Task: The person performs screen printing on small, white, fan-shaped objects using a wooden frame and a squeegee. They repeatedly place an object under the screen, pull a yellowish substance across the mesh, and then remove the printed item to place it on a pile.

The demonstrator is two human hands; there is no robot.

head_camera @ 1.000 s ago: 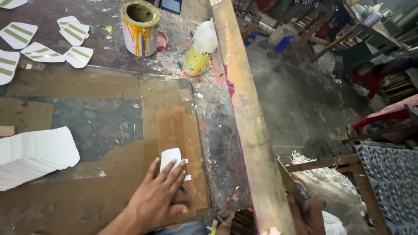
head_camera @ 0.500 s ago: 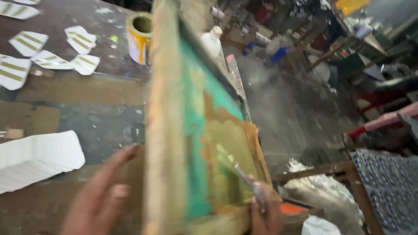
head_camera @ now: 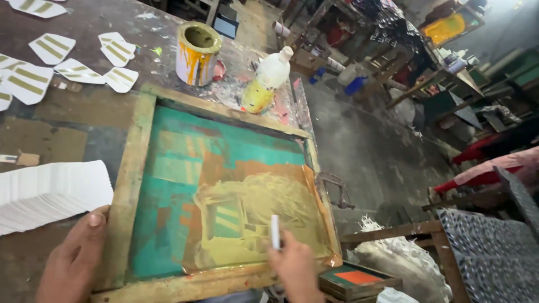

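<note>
At nine o'clock of the scene a thick stack of blank white cards (head_camera: 50, 193) lies on the stained worktop (head_camera: 67, 143), and beyond it, toward eleven o'clock, printed cards with gold stripes (head_camera: 73, 70) are spread out apart from one another. The left hand (head_camera: 73, 258) rests at seven o'clock, fingers loosely curled and thumb laid on the left rail of the wooden screen-printing frame (head_camera: 132, 179), pressing rather than gripping; it holds nothing else. The frame lies flat on the worktop, its mesh (head_camera: 224, 196) masked in teal and orange with a pool of olive-gold ink over the lower right part. At twelve o'clock, just past the frame's far rail, stands an open paint tin (head_camera: 196, 53) streaked with yellow, and at one o'clock a white plastic bottle (head_camera: 266, 84) smeared with yellow stands near the frame's far corner. The right hand (head_camera: 295, 269), at six o'clock, is closed around a narrow white-handled squeegee (head_camera: 274, 231) whose edge stands on the inked mesh. Judging by this, the step in hand is the ink pass with the screen down; the next move would seem to call for an even pull of the blade across the open design while the left hand keeps the frame from shifting. At five o'clock a small framed block (head_camera: 353, 279) with an orange face sits below the worktop edge.
</note>
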